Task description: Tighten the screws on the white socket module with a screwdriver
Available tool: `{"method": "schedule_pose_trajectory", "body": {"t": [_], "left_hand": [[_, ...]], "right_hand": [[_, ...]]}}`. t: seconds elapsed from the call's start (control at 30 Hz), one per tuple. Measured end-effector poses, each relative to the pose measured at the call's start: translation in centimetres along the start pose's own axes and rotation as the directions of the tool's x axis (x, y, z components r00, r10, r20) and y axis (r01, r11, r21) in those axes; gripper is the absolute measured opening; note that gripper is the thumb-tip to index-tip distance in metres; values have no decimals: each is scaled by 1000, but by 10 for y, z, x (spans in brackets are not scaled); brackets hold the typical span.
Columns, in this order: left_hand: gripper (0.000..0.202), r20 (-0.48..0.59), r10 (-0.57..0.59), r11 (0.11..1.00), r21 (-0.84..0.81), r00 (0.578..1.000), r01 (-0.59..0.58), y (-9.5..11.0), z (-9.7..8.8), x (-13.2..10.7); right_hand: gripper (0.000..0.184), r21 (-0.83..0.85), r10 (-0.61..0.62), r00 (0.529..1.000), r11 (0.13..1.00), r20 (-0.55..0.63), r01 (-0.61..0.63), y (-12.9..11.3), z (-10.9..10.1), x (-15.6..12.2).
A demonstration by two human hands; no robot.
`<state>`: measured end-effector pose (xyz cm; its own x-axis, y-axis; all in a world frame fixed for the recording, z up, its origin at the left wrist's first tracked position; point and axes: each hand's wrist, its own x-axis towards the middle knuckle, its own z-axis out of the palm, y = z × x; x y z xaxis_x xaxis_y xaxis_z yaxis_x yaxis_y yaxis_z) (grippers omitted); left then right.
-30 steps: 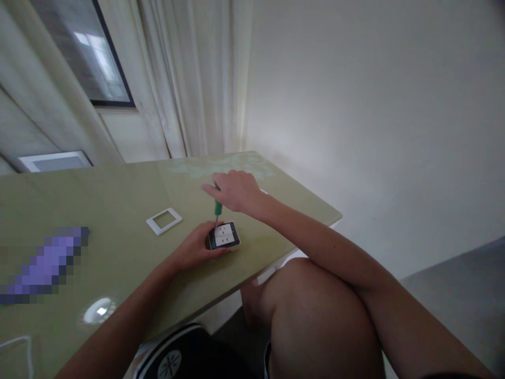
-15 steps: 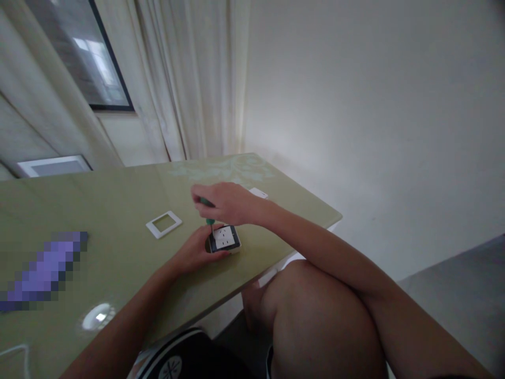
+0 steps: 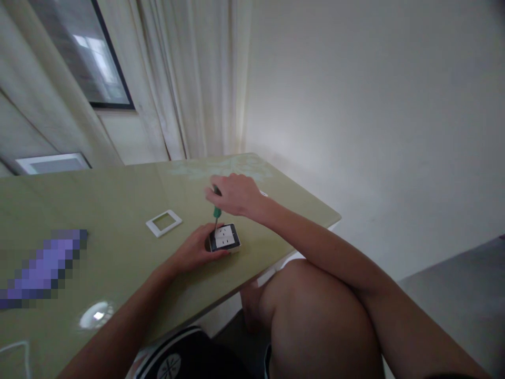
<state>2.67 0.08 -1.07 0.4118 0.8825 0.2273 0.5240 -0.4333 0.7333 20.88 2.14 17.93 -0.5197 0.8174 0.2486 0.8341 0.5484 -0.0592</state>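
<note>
A wall socket [image 3: 224,237] with a white face and a dark surround rests on the table, its holes facing up. My left hand [image 3: 198,246] grips it from the left, thumb along the near side and fingers at the far side. Above it, my right hand [image 3: 234,193] is closed around the handle of a green and black screwdriver [image 3: 217,211]. The screwdriver stands nearly upright, its shaft pointing down at the socket's left part. Whether the tip sits in a screw is too small to tell.
A white rectangular frame [image 3: 164,223] lies left of the socket on the glossy table [image 3: 118,210]. Behind my right wrist a white piece [image 3: 263,193] shows partly. Further left are a blurred purple object [image 3: 45,268] and a white cable [image 3: 26,358]. A wall [image 3: 366,131] borders the right.
My right hand has risen slightly and shifted right, and more of the screwdriver's green handle shows beneath it. My left hand and the socket stay nearly in place.
</note>
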Motion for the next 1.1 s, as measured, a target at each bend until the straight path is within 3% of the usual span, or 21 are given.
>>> {"method": "schedule_pose_trajectory", "body": {"t": [0.07, 0.17, 0.2, 0.23, 0.37, 0.4, 0.53, 0.6, 0.7, 0.73, 0.83, 0.9, 1.03, 1.1], "left_hand": [[80, 5, -11, 1000, -1, 1000, 11, -1, 0, 0], [71, 22, -31, 999, -28, 999, 31, 0, -1, 0], [70, 26, -29, 999, -41, 999, 30, 1, -1, 0], [70, 27, -23, 998, -53, 999, 24, 1, -2, 0], [83, 8, -5, 996, -92, 1000, 6, 0, -1, 0], [83, -1, -9, 995, -104, 1000, 9, 0, -1, 1], [68, 17, -13, 992, -124, 1000, 15, 0, -1, 2], [69, 27, -9, 993, -118, 1000, 12, 2, -2, 2], [82, 26, -10, 993, -116, 1000, 13, 4, -3, 2], [83, 31, -13, 993, -114, 999, 17, 4, -3, 2], [75, 54, -22, 994, -106, 998, 28, 3, -2, 3], [69, 62, -11, 995, -100, 998, 17, 3, -2, 3], [77, 18, 29, 997, -75, 999, -28, 3, -3, 2], [80, 17, 28, 997, -68, 999, -26, 2, -3, 1]], "right_hand": [[47, -8, -45, 999, 999, -6, 45, -3, 2, -1], [31, 69, -316, 949, 947, 1, 315, -8, 1, -4], [27, 77, -356, 934, 931, -3, 355, -8, 1, -4], [27, 67, -345, 938, 936, -6, 345, -8, 0, -4], [46, -33, -76, 997, 997, 0, 76, -2, -1, -2], [47, -16, -94, 996, 995, 9, 94, -1, -1, -2], [25, 117, -413, 911, 904, 2, 410, -2, 0, -4], [27, 71, -343, 939, 937, -3, 343, -1, 0, -4], [42, -42, -89, 996, 995, 4, 89, 1, -2, -4], [44, -50, -84, 996, 995, 13, 85, 1, -3, -4], [30, 16, -309, 951, 951, 23, 308, -2, -5, -8], [27, 31, -379, 925, 925, 14, 379, -4, -5, -9], [45, -69, -90, 995, 993, 42, 93, 0, -4, -5], [46, -62, -45, 998, 997, 35, 47, 1, -4, -5]]}}
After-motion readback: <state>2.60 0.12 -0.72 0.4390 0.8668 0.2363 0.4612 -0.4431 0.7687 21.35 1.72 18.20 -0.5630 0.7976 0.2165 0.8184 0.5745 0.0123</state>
